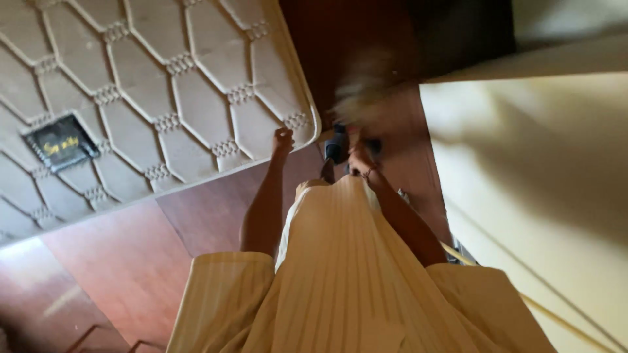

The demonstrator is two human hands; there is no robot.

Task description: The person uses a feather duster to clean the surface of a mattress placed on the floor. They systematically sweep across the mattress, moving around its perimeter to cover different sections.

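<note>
A beige quilted mattress (150, 85) fills the upper left of the head view, with a dark sewn label (61, 142) on it. My left hand (282, 140) is closed in a fist right at the mattress's lower corner, touching its edge. My right hand (361, 160) is lower right of that, blurred, beside a dark blue object (337, 145); whether it holds that object is unclear. My pale yellow striped garment (347, 274) hangs below and hides my body.
Reddish-brown wooden floor (131, 261) lies under the mattress. A cream wall (536, 189) stands at the right. A blurred pale shape (369, 98) shows above my right hand.
</note>
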